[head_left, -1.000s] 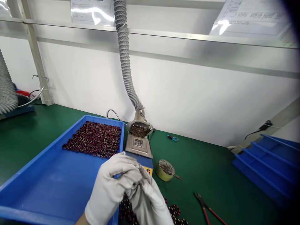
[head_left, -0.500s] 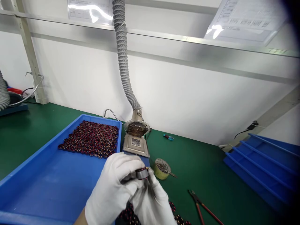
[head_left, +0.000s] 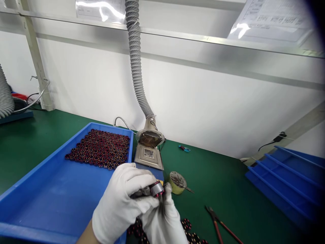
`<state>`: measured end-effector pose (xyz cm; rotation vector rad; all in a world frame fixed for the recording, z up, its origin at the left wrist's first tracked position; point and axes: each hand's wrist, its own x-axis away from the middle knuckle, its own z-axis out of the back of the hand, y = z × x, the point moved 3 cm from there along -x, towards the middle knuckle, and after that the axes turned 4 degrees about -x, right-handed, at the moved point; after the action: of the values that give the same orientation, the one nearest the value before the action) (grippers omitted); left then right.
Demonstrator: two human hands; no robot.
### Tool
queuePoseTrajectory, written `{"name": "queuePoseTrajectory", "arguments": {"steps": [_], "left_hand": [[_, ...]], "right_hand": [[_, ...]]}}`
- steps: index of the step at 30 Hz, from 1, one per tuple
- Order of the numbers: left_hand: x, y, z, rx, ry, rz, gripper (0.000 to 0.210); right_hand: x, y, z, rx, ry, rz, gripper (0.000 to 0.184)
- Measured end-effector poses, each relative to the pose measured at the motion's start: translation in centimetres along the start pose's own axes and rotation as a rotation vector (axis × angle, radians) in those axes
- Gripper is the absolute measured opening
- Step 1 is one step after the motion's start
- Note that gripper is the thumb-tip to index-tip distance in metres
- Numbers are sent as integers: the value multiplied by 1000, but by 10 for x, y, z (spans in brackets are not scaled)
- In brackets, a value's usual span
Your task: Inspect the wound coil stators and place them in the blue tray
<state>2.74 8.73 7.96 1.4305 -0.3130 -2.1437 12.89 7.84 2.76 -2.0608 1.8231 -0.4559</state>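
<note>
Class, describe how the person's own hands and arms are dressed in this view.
The left hand and right hand wear white gloves with no visible lettering. The left glove ends at the wrist; the short stretch of left forearm in view has no sleeve. The right forearm is out of view.

The tray is made of smooth, faintly glossy blue plastic. Near its right edge, matt white cloth is shown by the left glove and right glove; the small part between is banded in smooth grey, perhaps metal. Right of the tray, the hood is finished in dull metal; high above it, a paper sheet is sleeved in glossy clear plastic
</note>
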Motion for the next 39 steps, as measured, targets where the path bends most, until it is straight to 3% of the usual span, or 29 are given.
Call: {"name": "queuePoseTrajectory", "arguments": {"steps": [2,8,14,16,19,21,25,28,31,33,35,37,39], "left_hand": [[-2,-1,2,121,-28,35,29],[6,-17,-2,585,116,516,6],[10,-21,11,645,338,536,13],[10,-19,18,594,268,574,9],[8,-14,16,505,-45,671,21],[7,-11,10,562,-109,698,15],[6,-8,0,736,5,654,15],[9,-7,-4,842,64,616,7],[13,-8,4,975,249,581,2],[15,-10,13,939,342,584,3],[13,-10,16,786,237,639,13],[10,-9,12,655,29,705,19],[8,-5,6,641,-68,665,16]], "right_hand": [[1,-3,1,56,7,-20,15],[2,0,5,86,-23,-64,19],[5,-3,-7,-4,-117,-150,16],[5,-5,-8,-18,-135,-152,14],[4,-8,-2,27,-101,-102,20],[4,-8,3,91,-61,-46,27],[4,-9,7,226,-33,65,32],[3,-10,6,256,-77,58,33],[4,-12,10,229,-82,21,33],[5,-12,14,212,-57,-1,32],[6,-12,15,212,-40,0,31],[7,-12,11,239,-41,31,31],[5,-14,7,277,-42,79,33]]}}
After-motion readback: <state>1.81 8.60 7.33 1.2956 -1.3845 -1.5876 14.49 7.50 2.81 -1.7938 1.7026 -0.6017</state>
